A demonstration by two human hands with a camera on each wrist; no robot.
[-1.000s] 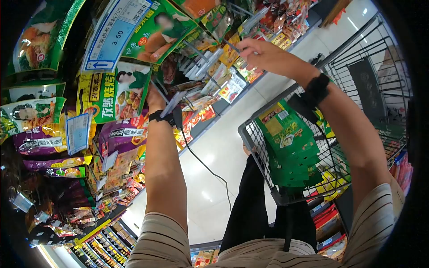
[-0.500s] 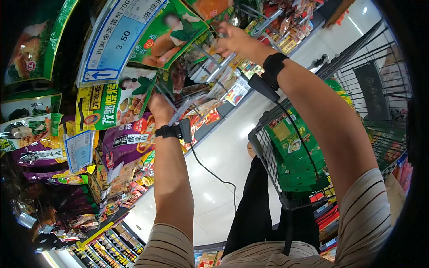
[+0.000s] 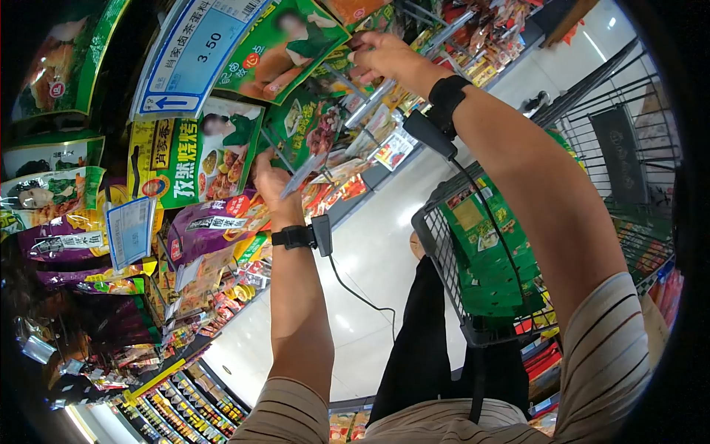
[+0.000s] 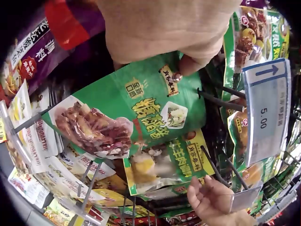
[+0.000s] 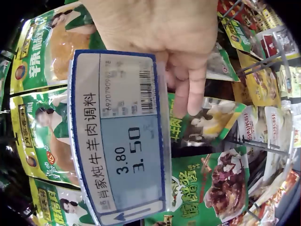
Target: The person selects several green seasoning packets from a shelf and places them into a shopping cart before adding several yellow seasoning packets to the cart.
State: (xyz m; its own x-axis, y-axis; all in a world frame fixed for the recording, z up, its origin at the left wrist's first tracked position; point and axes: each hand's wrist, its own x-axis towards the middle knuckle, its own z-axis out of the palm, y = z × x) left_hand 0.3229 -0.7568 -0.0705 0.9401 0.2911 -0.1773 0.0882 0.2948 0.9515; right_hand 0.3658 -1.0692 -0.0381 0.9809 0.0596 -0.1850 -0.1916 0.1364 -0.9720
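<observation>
In the left wrist view, my left hand (image 4: 164,28) pinches the top edge of a green packet (image 4: 141,101) with a meat picture. The packet hangs tilted among the shelf hooks; in the head view it shows beside my left hand (image 3: 275,185). A green-and-yellow packet (image 4: 164,165) hangs below it. My right hand (image 3: 392,59) is farther along the rack. In the right wrist view, the fingers of my right hand (image 5: 155,28) point down at the green-and-yellow packet (image 5: 207,122), partly behind a price tag (image 5: 120,136). Whether they touch it I cannot tell.
A shopping cart (image 3: 436,244) holding green packets (image 3: 488,244) stands at the right. More packets (image 3: 200,159) and a hanging price tag (image 3: 129,231) are at the left. Metal hooks stick out between my hands. Cables hang from both wrist cameras.
My left hand has drawn back slightly toward me, and the green packet beside it shows more. My right hand has moved left, deeper over the rack. The cart appears slightly farther right.
</observation>
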